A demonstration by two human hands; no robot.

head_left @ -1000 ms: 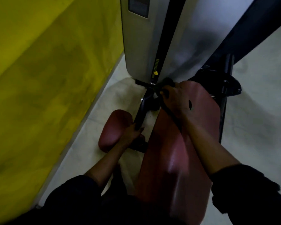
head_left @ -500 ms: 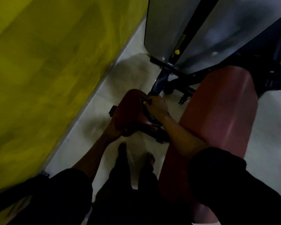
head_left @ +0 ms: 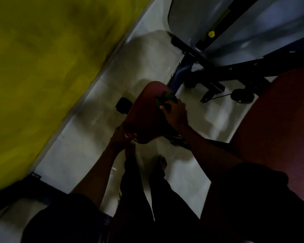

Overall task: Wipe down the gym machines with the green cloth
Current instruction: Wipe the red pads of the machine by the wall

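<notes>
A small dark-red seat pad (head_left: 144,113) of the gym machine sits low near the floor. My right hand (head_left: 175,113) grips the green cloth (head_left: 165,99) and presses it on the pad's far right edge. My left hand (head_left: 121,135) holds the pad's near lower edge, fingers curled under it. A large dark-red back pad (head_left: 277,123) stands to the right, beside my right forearm. The scene is dim and blurred.
A yellow wall (head_left: 42,76) runs along the left. The machine's grey weight-stack shroud (head_left: 244,23) and dark frame bars (head_left: 200,76) stand ahead on the pale floor (head_left: 95,146). My bare feet (head_left: 161,163) are below the seat pad.
My right hand left the top of the big back pad and came down with the cloth onto the small seat pad. My left hand shifted to the pad's near edge. The view tilted downward.
</notes>
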